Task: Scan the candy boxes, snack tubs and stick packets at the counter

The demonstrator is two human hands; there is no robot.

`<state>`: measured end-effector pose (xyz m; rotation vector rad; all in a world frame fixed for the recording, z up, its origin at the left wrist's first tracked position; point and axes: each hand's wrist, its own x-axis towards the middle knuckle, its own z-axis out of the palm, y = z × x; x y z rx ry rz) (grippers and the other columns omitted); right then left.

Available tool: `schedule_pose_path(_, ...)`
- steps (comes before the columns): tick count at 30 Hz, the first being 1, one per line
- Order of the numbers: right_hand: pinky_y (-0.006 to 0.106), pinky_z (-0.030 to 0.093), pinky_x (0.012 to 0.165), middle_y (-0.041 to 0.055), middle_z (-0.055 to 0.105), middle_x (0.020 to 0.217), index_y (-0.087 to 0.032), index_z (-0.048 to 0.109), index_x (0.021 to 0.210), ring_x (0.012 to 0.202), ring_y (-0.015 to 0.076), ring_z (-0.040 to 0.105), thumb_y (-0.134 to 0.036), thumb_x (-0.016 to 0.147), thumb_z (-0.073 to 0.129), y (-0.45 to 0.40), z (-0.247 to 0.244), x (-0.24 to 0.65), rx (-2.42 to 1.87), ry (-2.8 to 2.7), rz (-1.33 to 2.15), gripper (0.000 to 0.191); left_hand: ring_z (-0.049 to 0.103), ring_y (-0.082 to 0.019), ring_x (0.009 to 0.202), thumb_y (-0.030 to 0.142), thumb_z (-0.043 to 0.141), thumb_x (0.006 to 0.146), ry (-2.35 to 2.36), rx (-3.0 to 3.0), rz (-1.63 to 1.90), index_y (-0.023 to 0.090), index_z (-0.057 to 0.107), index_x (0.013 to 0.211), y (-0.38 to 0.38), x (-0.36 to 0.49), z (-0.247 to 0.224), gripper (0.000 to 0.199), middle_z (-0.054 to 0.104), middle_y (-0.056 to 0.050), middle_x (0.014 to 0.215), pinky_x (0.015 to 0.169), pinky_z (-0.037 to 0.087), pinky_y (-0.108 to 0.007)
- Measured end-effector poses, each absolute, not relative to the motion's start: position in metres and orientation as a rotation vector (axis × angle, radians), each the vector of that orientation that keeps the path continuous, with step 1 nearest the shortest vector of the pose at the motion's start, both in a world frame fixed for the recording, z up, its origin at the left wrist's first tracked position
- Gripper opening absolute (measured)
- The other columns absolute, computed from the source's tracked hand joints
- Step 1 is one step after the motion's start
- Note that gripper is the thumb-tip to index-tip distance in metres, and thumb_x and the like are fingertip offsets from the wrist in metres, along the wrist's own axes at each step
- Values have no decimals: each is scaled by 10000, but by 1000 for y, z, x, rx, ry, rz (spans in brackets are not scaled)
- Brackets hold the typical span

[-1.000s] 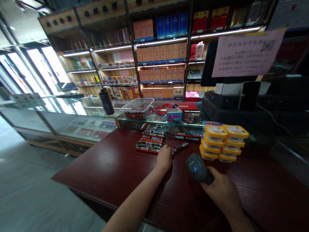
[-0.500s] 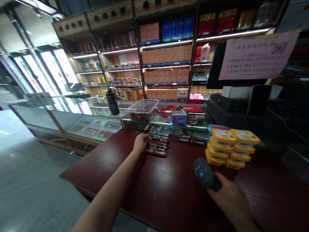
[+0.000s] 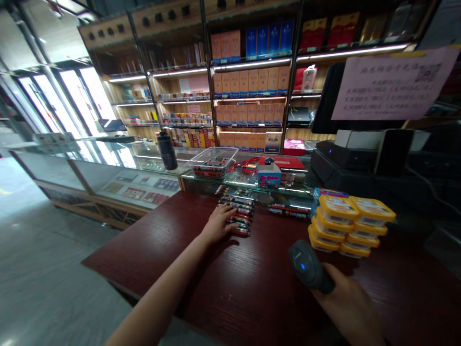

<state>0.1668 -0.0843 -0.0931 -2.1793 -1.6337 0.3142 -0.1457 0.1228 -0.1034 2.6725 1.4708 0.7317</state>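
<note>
A glossy dark-red wooden tabletop (image 3: 151,240) stands against a glass display counter (image 3: 144,168) in a shop, with lit wooden shelves (image 3: 252,63) behind. Its left corner juts over the grey floor (image 3: 36,250); bare wood shows from that edge to the left hand (image 3: 219,223) and on toward the scanner. Eight yellow-lidded clear tubs (image 3: 338,207) form two stacks of four at the right. One dark bottle (image 3: 167,151) and one clear plastic bin (image 3: 213,162) sit on the glass. The left hand, fingers spread, lies over slim multicoloured pens (image 3: 242,218), too overlapped to count. The right hand (image 3: 345,298) is wrapped around one dark-grey scanner (image 3: 306,264); the hands are well apart.
</note>
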Motion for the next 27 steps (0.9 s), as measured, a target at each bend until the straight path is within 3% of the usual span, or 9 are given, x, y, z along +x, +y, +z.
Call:
schedule_pose_path(2,299,396,581,28,725,810,-300,616,990,739,244,670,-415,803,474,-84,-95,167,-2180,-1630,296,261,298,-275,1362,483,671,740,1348,2731,575,277,460,1346,116,-154,-102,673,451,-83,1415,1124,211,-463)
schedule_pose_path(4,297,389,580,18,722,798,-308,612,980,739,241,667,-413,801,486,-83,-97,165,-2185,-1614,315,243,298,-271,1366,444,665,759,1369,2722,506,292,487,1321,114,-163,-101,608,457,-77,1413,1125,196,-477)
schedule_pose_path(7,297,383,581,4,715,775,-317,612,970,750,246,668,-407,791,510,-83,-96,163,-2198,-1585,328,224,342,-248,1340,356,635,801,1472,2681,556,283,543,1268,116,-169,-102,482,500,-72,1372,1110,250,-444)
schedule_pose_path(11,304,391,592,12,713,785,-318,613,960,749,246,668,-422,807,488,-84,-90,162,-2203,-1571,368,222,367,-244,1320,287,675,764,1476,2690,618,246,520,1295,116,-167,-104,555,497,-88,1363,1102,296,-397)
schedule_pose_path(19,298,401,617,18,715,831,-296,607,966,798,242,669,-411,823,453,-85,-84,164,-2130,-1634,400,240,355,-300,1321,407,767,653,1428,2683,656,227,480,1329,107,-159,-103,756,455,-119,1388,1109,281,-453)
schedule_pose_path(23,284,386,608,9,714,814,-293,619,956,793,230,671,-352,796,492,-83,-85,161,-2149,-1620,325,213,421,-278,1261,425,681,745,1289,2732,782,227,541,1267,107,-129,-100,576,523,-105,1301,1071,342,-438)
schedule_pose_path(27,278,382,612,22,716,818,-275,631,953,767,216,666,-326,783,509,-81,-86,159,-2201,-1562,249,215,514,-221,1128,287,568,841,1241,2757,871,210,603,1166,121,-74,-97,336,582,-83,1191,1002,410,-375)
